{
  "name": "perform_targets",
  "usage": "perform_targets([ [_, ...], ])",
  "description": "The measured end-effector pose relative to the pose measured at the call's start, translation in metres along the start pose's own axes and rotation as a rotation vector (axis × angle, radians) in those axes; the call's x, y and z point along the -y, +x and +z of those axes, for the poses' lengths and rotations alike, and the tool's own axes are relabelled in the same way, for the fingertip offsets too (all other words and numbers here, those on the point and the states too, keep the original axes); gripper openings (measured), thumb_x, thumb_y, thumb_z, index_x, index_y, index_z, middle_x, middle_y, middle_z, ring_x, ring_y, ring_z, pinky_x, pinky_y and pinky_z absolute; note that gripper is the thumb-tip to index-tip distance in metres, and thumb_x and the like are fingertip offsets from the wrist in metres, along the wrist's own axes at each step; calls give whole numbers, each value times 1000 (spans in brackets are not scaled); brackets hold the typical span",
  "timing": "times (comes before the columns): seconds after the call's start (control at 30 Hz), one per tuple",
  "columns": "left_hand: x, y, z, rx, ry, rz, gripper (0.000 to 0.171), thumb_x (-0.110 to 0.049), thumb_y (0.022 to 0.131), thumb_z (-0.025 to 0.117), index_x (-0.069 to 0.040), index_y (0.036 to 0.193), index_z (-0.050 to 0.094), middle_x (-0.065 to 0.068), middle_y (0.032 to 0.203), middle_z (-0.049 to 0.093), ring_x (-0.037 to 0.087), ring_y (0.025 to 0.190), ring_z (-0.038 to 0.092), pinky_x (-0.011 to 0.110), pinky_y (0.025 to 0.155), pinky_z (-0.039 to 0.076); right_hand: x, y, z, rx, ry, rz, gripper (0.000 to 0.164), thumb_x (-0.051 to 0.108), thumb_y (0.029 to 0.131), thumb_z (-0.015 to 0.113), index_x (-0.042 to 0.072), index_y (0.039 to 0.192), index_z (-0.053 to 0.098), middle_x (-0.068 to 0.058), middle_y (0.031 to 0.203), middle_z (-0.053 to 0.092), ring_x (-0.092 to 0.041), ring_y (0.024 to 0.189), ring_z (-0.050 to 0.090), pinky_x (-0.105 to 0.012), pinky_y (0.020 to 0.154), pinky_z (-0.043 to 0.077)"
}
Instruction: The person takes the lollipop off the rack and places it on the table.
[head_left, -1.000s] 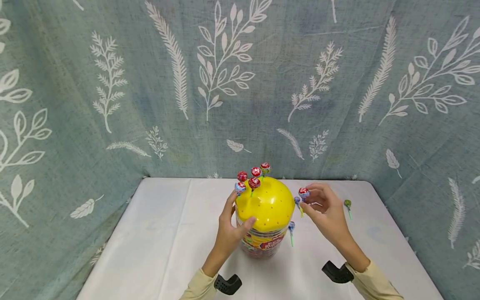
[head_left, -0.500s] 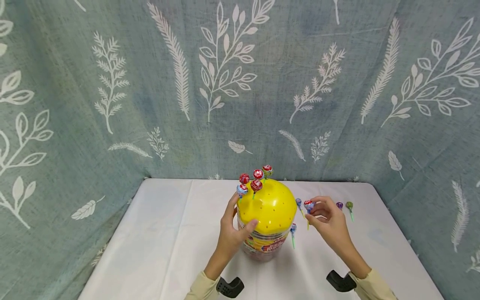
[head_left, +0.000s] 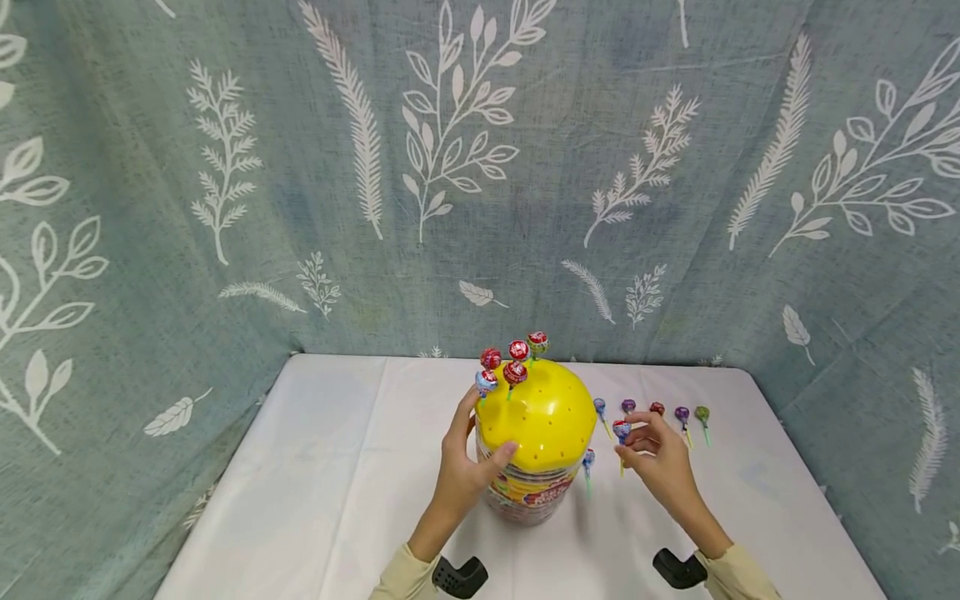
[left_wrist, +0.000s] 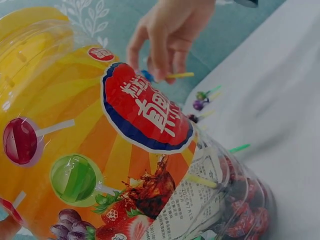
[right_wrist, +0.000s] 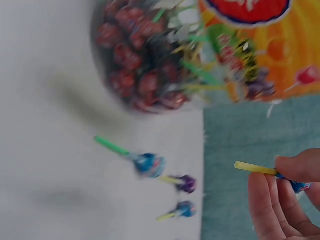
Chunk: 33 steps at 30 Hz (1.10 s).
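Observation:
A clear plastic jar of lollipops (head_left: 525, 500) stands upright on the table, topped by a domed yellow lid (head_left: 547, 421) dotted with small holes. Several lollipops (head_left: 515, 372) stick up from the lid's far left part. My left hand (head_left: 463, 467) grips the jar's left side near the top, thumb on the front of the lid. To the right of the jar, my right hand (head_left: 663, 454) pinches a blue-wrapped lollipop (head_left: 621, 430) in the air, its yellow stick pointing down. In the right wrist view, thumb and fingers hold that lollipop (right_wrist: 255, 168) near its head.
Behind the right hand lie a blue lollipop (head_left: 600, 406), purple ones (head_left: 682, 413), a red one (head_left: 657, 408) and a green one (head_left: 702, 412) on the white tablecloth (head_left: 300, 500). Another blue lollipop (head_left: 588, 458) lies close beside the jar. A patterned curtain (head_left: 360, 292) hangs behind.
My right hand has moved away from the lid, rightward and nearer to me, still pinching the blue lollipop. More lollipops behind it have come into view. The left hand keeps its hold on the jar.

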<state>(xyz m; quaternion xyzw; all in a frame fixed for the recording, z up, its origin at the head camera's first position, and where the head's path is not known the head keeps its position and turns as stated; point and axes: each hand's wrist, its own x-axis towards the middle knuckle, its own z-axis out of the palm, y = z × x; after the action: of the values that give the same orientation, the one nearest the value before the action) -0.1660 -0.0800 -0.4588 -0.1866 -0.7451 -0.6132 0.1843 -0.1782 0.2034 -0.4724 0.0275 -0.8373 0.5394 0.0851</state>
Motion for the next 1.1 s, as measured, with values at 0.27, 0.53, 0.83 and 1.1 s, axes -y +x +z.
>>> perform_targets([
  [0.27, -39, 4, -4, 1, -2, 10, 69, -21, 81, 66, -7, 142, 35, 12, 145, 39, 31, 132, 35, 61, 98, 34, -24, 3, 2, -2, -54, 87, 44, -8, 74, 74, 2, 112, 55, -14, 81, 58, -21, 64, 63, -27, 54, 55],
  [0.53, -28, 3, -2, 3, -14, 10, 72, -23, 81, 66, -11, 144, 34, 7, 147, 37, 28, 134, 34, 61, 100, 31, -50, 7, 9, 3, -112, 189, 43, -7, 74, 73, 4, 110, 54, -12, 80, 58, -18, 60, 61, -37, 52, 55],
  [0.83, 0, 0, 0, -3, -1, 26, 72, -34, 83, 66, -22, 145, 32, -2, 148, 37, 24, 134, 33, 60, 100, 32, -69, 10, 18, 44, -114, 262, 40, -4, 73, 73, 1, 109, 55, -10, 77, 59, -20, 56, 61, -30, 48, 53],
  [1.1, 0, -1, 0, -3, -3, 23, 73, -34, 83, 66, -22, 146, 32, -2, 147, 37, 24, 134, 33, 60, 100, 32, -75, 12, 23, 73, -215, 282, 40, -5, 70, 73, 0, 106, 55, -10, 74, 57, -17, 52, 52, -28, 47, 51],
])
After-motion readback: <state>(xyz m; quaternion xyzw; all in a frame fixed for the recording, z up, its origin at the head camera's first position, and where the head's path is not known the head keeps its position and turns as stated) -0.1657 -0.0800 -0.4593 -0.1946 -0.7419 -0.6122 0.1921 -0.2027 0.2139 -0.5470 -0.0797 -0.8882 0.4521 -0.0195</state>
